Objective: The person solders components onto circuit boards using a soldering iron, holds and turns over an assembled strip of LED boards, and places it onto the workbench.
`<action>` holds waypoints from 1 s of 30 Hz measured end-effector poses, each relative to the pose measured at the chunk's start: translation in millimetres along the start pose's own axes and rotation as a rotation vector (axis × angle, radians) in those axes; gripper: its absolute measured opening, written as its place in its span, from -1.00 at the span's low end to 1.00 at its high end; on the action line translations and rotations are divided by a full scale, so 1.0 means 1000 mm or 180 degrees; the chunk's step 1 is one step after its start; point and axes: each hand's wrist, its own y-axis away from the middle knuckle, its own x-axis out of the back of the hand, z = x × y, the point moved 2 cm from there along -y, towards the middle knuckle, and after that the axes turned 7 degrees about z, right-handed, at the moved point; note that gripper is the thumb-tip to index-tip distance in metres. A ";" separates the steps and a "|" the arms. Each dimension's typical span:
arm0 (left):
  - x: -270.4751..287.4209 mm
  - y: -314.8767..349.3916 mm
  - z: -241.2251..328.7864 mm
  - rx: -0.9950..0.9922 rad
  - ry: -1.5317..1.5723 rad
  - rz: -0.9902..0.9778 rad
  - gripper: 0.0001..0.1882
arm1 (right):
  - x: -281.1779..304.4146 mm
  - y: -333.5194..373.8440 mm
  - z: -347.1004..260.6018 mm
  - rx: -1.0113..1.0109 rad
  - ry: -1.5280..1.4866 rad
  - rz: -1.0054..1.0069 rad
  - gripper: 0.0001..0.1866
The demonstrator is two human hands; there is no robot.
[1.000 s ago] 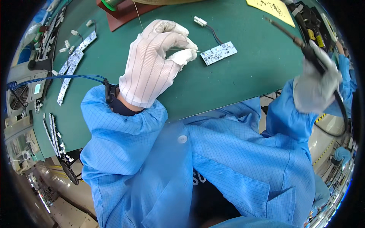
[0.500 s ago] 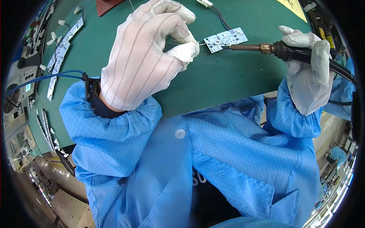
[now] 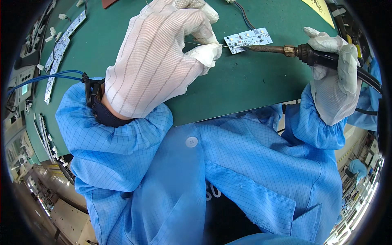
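Circuit board (image 3: 250,38) on table (image 3: 245,83)

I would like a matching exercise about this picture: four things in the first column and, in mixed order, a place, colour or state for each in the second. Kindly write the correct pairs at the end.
Column 1
1. Left hand
2. Right hand
3. Circuit board
4. Sheet

Column 2
A. Grips a soldering iron
B. Yellow, toward the upper right of the picture
C. Pinches a thin wire
D. White, lying between the two hands

Pairs: 1-C, 2-A, 3-D, 4-B
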 end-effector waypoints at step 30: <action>0.007 -0.009 0.011 0.0538 0.0013 -0.0207 -0.84 | 0.020 -0.008 0.001 0.1682 0.1050 -0.1246 -0.62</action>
